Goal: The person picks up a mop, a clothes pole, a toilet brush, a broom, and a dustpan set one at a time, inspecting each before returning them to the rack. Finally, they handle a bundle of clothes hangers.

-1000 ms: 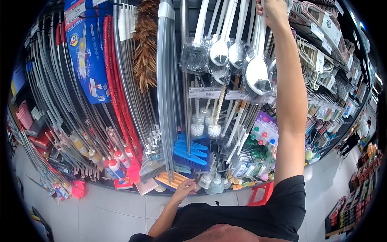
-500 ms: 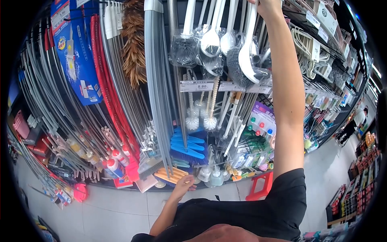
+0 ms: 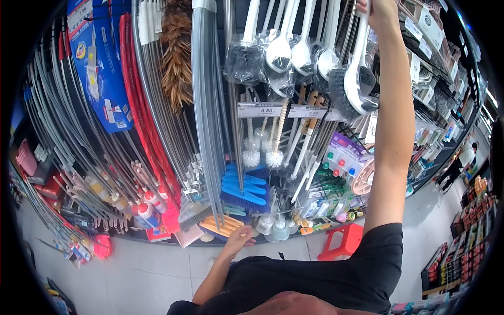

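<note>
At the top of the view, my right hand point(image 3: 379, 13) grips the white handle of a toilet brush point(image 3: 355, 86). Its dark bristle head hangs down in clear plastic wrap. To its left, several similar wrapped brushes point(image 3: 278, 55) hang in a row. My left hand point(image 3: 238, 242) is held low in front of my body, fingers loosely bent and nothing visible in them. Right beside its fingertips is a broom head with an orange top point(image 3: 221, 226).
Price labels point(image 3: 257, 111) run below the hanging brushes. Blue brooms point(image 3: 244, 189) and grey poles point(image 3: 206, 105) stand on the left. A red stool point(image 3: 341, 241) sits on the floor at the shelf foot. Further right, a person point(image 3: 462, 160) is in the aisle.
My right hand has moved right with the toilet brush, away from the hanging row, uncovering another brush and more of the price labels. My left hand has barely moved.
</note>
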Action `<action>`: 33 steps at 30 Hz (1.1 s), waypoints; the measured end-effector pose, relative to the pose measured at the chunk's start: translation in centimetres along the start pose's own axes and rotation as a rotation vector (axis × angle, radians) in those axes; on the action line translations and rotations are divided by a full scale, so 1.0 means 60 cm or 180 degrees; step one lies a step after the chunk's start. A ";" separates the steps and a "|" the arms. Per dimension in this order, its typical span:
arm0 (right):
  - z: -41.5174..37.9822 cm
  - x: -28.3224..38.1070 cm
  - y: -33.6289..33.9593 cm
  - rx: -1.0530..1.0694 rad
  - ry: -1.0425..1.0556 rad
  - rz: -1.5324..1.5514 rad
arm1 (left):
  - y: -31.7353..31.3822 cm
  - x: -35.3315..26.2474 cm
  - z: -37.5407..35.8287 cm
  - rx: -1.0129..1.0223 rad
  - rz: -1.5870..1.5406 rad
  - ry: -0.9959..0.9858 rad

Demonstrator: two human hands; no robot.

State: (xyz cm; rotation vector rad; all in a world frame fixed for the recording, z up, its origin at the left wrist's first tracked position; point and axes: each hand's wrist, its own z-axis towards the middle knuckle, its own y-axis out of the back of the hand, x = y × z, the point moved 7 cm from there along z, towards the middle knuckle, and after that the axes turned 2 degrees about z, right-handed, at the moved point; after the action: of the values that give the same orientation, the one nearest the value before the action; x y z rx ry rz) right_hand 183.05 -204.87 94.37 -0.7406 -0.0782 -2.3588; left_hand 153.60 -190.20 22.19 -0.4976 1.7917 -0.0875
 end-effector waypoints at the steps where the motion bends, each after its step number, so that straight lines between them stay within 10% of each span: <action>1: 0.002 -0.002 0.006 0.0157 0.0049 0.0021 | -0.002 -0.002 0.000 0.0010 -0.0003 0.0010; 33: -0.028 0.004 -0.054 0.0157 0.0183 -0.0442 | -0.005 0.011 0.012 0.0037 -0.0033 0.0056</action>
State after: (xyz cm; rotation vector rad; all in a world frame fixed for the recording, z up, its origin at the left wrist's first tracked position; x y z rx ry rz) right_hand 180.10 -202.86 93.55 -0.6620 -0.1674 -2.4987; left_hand 154.23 -190.60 21.48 -0.4992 1.8051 -0.1099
